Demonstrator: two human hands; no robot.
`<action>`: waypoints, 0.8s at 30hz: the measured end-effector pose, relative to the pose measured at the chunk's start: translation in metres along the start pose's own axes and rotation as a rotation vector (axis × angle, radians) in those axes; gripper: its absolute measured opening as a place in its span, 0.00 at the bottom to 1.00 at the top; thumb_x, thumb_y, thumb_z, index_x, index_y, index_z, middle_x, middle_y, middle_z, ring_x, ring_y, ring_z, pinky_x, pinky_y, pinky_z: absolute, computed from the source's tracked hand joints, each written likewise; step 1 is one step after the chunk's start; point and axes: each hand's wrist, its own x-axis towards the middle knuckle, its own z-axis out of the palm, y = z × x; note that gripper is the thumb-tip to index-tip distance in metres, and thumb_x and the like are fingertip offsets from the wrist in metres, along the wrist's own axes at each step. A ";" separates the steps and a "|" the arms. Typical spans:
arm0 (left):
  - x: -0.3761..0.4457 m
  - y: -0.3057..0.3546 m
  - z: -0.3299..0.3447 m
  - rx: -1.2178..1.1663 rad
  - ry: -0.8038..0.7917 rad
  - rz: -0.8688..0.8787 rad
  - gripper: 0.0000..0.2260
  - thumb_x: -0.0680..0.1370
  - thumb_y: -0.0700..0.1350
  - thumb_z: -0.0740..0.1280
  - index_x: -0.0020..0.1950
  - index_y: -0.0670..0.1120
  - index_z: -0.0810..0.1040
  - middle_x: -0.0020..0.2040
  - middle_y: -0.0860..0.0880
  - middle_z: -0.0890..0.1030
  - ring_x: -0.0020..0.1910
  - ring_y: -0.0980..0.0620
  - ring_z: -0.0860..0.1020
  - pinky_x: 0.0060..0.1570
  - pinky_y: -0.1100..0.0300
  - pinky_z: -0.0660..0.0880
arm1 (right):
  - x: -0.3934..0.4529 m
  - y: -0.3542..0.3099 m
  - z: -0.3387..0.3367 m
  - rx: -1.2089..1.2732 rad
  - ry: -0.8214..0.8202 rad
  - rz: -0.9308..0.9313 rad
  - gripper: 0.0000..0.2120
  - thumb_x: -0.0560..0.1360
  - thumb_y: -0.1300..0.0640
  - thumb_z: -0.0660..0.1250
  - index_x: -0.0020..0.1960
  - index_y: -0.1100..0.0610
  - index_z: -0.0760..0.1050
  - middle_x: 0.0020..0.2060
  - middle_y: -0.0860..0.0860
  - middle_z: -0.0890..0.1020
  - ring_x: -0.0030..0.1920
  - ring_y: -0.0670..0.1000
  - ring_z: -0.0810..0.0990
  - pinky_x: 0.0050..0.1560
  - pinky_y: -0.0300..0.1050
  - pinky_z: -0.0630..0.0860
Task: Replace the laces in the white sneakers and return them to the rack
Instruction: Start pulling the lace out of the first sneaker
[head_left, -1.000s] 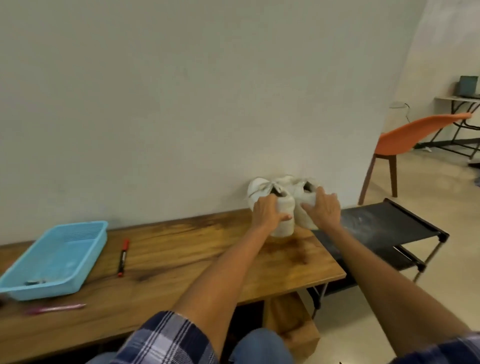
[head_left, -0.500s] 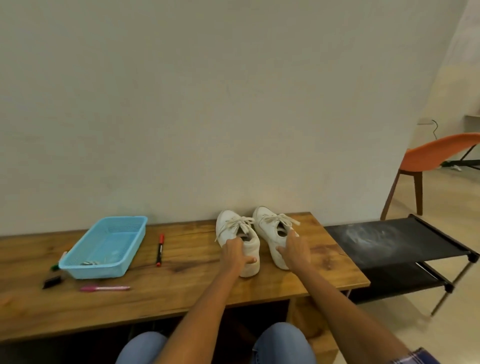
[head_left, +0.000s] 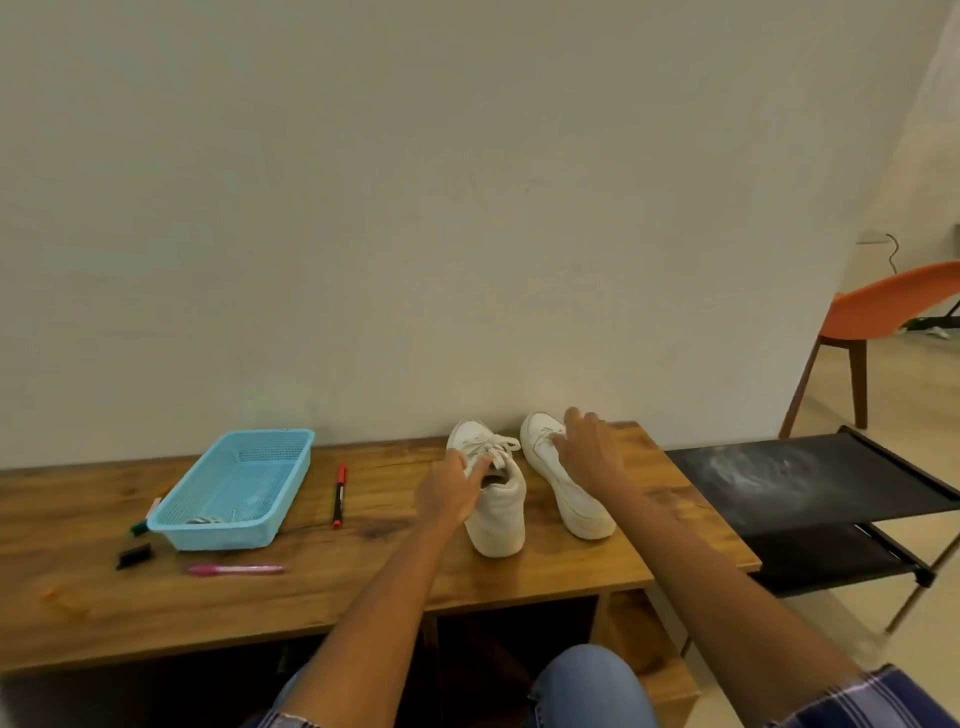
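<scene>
Nearest us, our two forearms reach out over the front edge of the surface (head_left: 363, 597) toward the pair of white sneakers. The left sneaker (head_left: 493, 499) and the right sneaker (head_left: 563, 486) stand side by side near the right end, heels toward us and toes toward the back edge, so their long axes run away from us. Our left hand (head_left: 449, 493) makes its grip at the tied laces (head_left: 491, 449) of the left sneaker, fingers curled at the bow, though we cannot tell how firmly. Our right hand (head_left: 589, 454) lies with relaxed fingers over the lacing of the right sneaker, its grip wide. We judge the bow ahead of the left hand is what the next pull turns on. Toward the left end sit a pink pen (head_left: 236, 570), a red marker (head_left: 339, 493) and a blue basket (head_left: 187, 519). Off the right edge stands the black rack (head_left: 810, 483), then an orange chair (head_left: 883, 306) and the wall.
</scene>
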 end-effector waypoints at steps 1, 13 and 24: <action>0.007 -0.003 -0.001 0.020 0.022 0.002 0.19 0.80 0.58 0.57 0.53 0.42 0.74 0.50 0.45 0.80 0.48 0.46 0.78 0.41 0.56 0.70 | 0.006 -0.003 -0.001 0.054 -0.029 -0.055 0.13 0.81 0.54 0.57 0.62 0.61 0.69 0.55 0.58 0.77 0.53 0.56 0.77 0.49 0.44 0.73; 0.088 -0.011 0.002 -0.282 -0.270 -0.004 0.15 0.64 0.46 0.79 0.36 0.47 0.73 0.35 0.53 0.76 0.33 0.58 0.74 0.32 0.67 0.70 | 0.070 -0.027 0.054 0.298 -0.607 -0.184 0.06 0.77 0.62 0.61 0.46 0.61 0.76 0.40 0.57 0.81 0.41 0.56 0.80 0.42 0.45 0.77; 0.095 0.000 -0.002 -0.356 -0.503 -0.154 0.14 0.68 0.42 0.77 0.50 0.42 0.79 0.48 0.44 0.79 0.45 0.49 0.78 0.44 0.62 0.78 | 0.125 -0.021 -0.024 1.437 0.236 0.339 0.05 0.77 0.68 0.58 0.47 0.63 0.72 0.39 0.57 0.79 0.35 0.50 0.81 0.38 0.40 0.80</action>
